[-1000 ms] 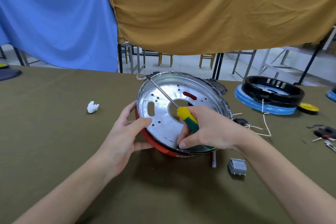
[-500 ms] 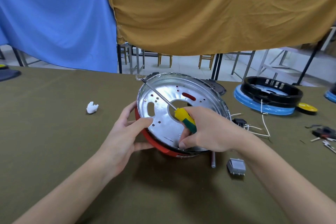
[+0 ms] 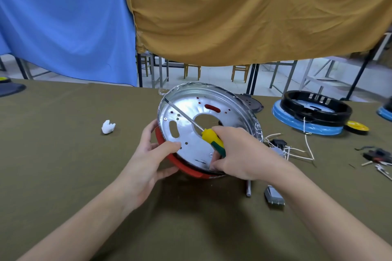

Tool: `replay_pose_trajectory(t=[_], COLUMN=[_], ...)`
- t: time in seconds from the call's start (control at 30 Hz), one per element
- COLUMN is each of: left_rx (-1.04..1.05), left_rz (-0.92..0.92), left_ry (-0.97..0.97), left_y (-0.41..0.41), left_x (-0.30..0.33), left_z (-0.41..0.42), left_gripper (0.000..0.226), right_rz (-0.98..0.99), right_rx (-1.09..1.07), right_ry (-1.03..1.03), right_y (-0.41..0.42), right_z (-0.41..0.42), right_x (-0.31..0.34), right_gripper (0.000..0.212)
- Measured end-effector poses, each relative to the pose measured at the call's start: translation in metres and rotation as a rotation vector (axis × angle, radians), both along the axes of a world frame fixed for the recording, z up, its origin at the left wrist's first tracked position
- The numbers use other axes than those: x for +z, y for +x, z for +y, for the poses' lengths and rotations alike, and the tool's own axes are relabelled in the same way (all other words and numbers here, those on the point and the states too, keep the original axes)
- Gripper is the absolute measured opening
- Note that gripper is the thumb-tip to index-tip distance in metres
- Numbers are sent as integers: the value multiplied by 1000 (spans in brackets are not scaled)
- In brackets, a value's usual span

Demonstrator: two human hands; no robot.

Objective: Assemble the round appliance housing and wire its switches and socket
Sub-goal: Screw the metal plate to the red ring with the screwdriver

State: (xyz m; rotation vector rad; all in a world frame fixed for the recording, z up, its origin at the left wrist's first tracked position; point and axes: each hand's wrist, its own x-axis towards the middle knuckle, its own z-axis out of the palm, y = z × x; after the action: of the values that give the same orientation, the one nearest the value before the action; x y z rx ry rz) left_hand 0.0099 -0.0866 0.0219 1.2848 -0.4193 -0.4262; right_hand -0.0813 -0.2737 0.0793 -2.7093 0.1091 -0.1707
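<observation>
The desk (image 3: 63, 176) fills most of the view, covered in an olive-green cloth, with a blue sheet (image 3: 63, 23) and a mustard sheet (image 3: 254, 12) hanging behind its far edge. Right in the middle sits the round housing (image 3: 203, 127), tilted up so its shiny metal plate faces the camera, red rim along the bottom edge. The plate has a big round hole in the centre plus a couple of slots and small holes.

Off to the right there's a second unit, a black ring on a blue base (image 3: 311, 116), well apart from the main one, with a small yellow disc (image 3: 357, 127) just beside it.

The left hand (image 3: 148, 159) is gripping the housing's lower left rim, thumb pressed on the metal face. The right hand (image 3: 239, 152) is closed around a screwdriver (image 3: 212, 137) with a yellow and green handle; its shaft runs up and left across the plate toward the top-left rim, and the fingertips also touch the plate near the bottom edge.

White wires (image 3: 297, 150) spill out from behind the right hand. A small grey part (image 3: 273, 196) and a short metal rod (image 3: 248, 188) lie near the right wrist. A little white scrap (image 3: 108, 127) sits alone to the left.
</observation>
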Motion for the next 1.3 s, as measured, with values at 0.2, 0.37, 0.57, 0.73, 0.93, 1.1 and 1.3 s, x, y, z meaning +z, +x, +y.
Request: replay_pose_trajectory(t=[0.2, 0.37, 0.57, 0.73, 0.93, 1.1, 1.3], left_rx=[-15, -18, -11, -7, -10, -24, -36], left_rz=[11, 17, 15, 19, 39, 67, 39], left_ry=[26, 6, -3, 2, -2, 3, -8], left_y=[2, 4, 8, 9, 8, 7, 5], left_x=[-1, -5, -11, -14, -13, -14, -13], left_z=[0, 0, -1, -1, -2, -3, -3], left_gripper=[70, 67, 65, 65, 62, 58, 65], right_rz=[55, 210, 277, 334, 250, 124, 178], right_rx=[-2, -10, -10, -16, 71, 96, 154], right_ry=[41, 214, 163, 188, 203, 366, 303], right_y=[9, 18, 30, 33, 28, 18, 18], right_z=[-7, -18, -15, -14, -19, -34, -27], right_x=[-4, 2, 7, 11, 11, 11, 7], right_gripper=[23, 34, 37, 36, 38, 31, 36])
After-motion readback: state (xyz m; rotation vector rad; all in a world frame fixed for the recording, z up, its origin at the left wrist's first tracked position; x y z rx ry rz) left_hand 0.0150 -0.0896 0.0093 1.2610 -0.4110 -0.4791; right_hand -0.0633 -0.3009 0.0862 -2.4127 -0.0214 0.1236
